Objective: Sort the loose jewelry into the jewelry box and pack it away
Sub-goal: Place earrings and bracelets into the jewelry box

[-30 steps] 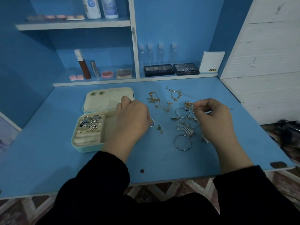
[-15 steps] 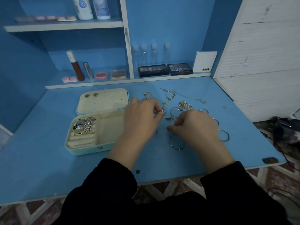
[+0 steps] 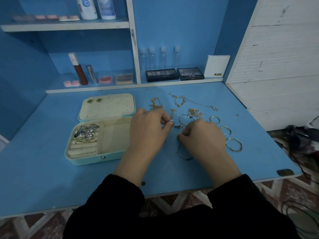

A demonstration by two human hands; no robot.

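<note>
Blue desktop [image 3: 51,169] beneath blue cosmetic shelves [image 3: 69,25]: left of the left hand [image 3: 146,133] lies the open mint-green jewelry box [image 3: 96,158], with silver rings [image 3: 87,132] seated in its cream ring rolls and two green stud earrings [image 3: 94,100] pinned in its lid. That hand pinches a small silver ring [image 3: 170,121] at its fingertips, close beside the right hand [image 3: 202,135], whose fingers curl down toward the desk; whether they grasp anything cannot be told. Gold chains [image 3: 177,102] lie beyond both hands, and thin wavy metal hoops [image 3: 233,144] lie right of the right hand.
</note>
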